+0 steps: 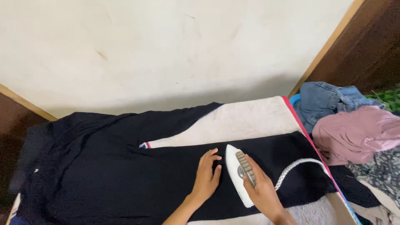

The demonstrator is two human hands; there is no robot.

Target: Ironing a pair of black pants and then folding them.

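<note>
A black garment (104, 166) lies spread across a padded ironing surface (250, 118). My left hand (206, 177) rests flat on the black cloth, fingers together, pressing it down just left of the iron. A white electric iron (234, 168) with a grey handle stands on the garment's leg, nose pointing away from me. My right hand (260, 187) grips its handle. The iron's braided white cord (298, 164) arcs off to the right.
A pile of clothes sits at the right: a blue denim piece (325, 102), a pink garment (358, 131) and a patterned grey one (377, 173). A pale wall (166, 50) rises behind the surface. Dark wooden panels (366, 46) flank both sides.
</note>
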